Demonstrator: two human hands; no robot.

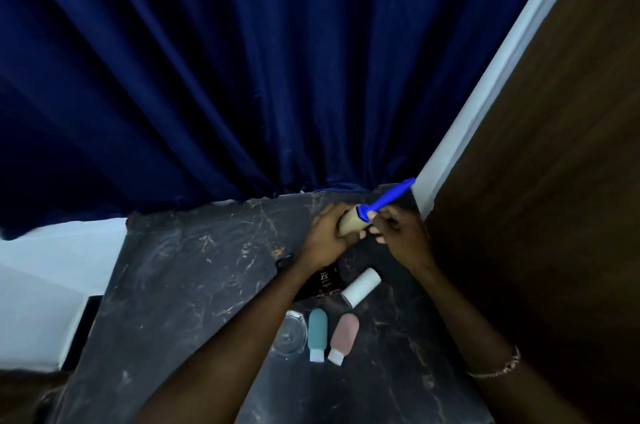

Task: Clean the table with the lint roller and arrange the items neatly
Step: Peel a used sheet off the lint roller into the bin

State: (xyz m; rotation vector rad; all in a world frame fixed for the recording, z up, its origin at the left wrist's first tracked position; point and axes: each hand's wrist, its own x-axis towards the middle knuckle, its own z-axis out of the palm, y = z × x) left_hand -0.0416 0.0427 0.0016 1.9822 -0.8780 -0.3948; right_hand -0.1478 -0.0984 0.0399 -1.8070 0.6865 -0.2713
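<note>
Left hand (327, 233) gripping the lint roller (353, 221) by its tan roll, right hand (398, 233) pinching near its blue handle, both hovering above the dark bench (180, 285) (bottles lying nearby).

Single head-worn view, angled down, close over the table (180, 285).

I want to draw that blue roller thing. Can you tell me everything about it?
The lint roller has a bright blue plastic handle pointing up toward the wall corner and a tan, cardboard-looking roll at its lower end. It is held above the dark marble-look table, tilted. The left hand wraps the roll; the right hand fingers pinch near where handle meets roll.
</note>
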